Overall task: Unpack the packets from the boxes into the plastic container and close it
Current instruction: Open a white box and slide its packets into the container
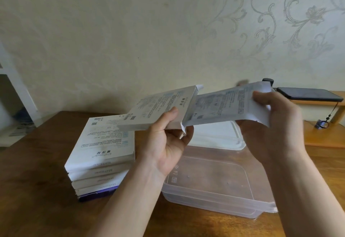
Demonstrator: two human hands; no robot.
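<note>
My left hand point(169, 139) grips a flat white box point(158, 109), held up above the table with its open end to the right. My right hand point(274, 117) pinches a bundle of white printed packets point(225, 104) that sticks halfway out of that open end. Below both hands stands the clear plastic container point(220, 197), open, with nothing visible inside. Its translucent lid point(220, 136) lies just behind it. A stack of several more white boxes point(102, 154) sits on the table to the left of the container.
The wooden table point(37, 190) runs to the wall at the back. At the far right a low wooden shelf point(321, 104) carries a black phone point(308, 94), with small dark items under it. A white cabinet edge point(11, 87) stands at the left.
</note>
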